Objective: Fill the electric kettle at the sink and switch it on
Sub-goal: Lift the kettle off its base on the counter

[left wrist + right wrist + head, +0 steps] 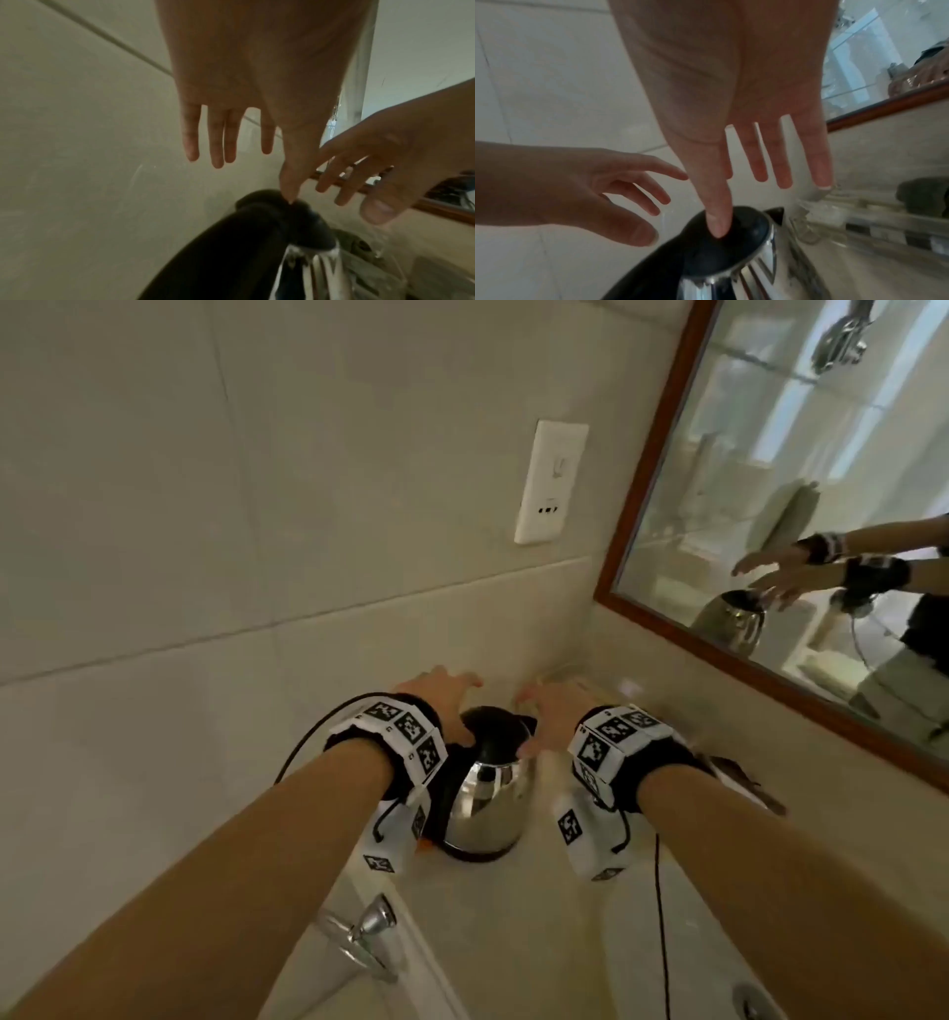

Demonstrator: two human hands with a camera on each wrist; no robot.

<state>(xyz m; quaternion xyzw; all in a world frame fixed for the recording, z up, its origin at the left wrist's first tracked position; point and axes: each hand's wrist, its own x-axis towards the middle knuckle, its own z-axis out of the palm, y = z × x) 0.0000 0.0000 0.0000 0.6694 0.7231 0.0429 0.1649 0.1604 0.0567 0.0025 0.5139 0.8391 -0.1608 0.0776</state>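
Observation:
A stainless steel electric kettle with a black lid and a black handle stands on its base in the counter's corner. My left hand hovers over the lid's left side with straight, spread fingers. Its thumb tip points down at the lid's rear edge, and I cannot tell whether it touches. My right hand is spread over the right side near the spout, its thumb just above or on the lid. Neither hand holds anything.
A black power cord curves left behind the kettle. A white wall outlet sits above it, and a wood-framed mirror is at the right. Clear glassware stands right of the kettle. A chrome towel ring hangs below the counter edge.

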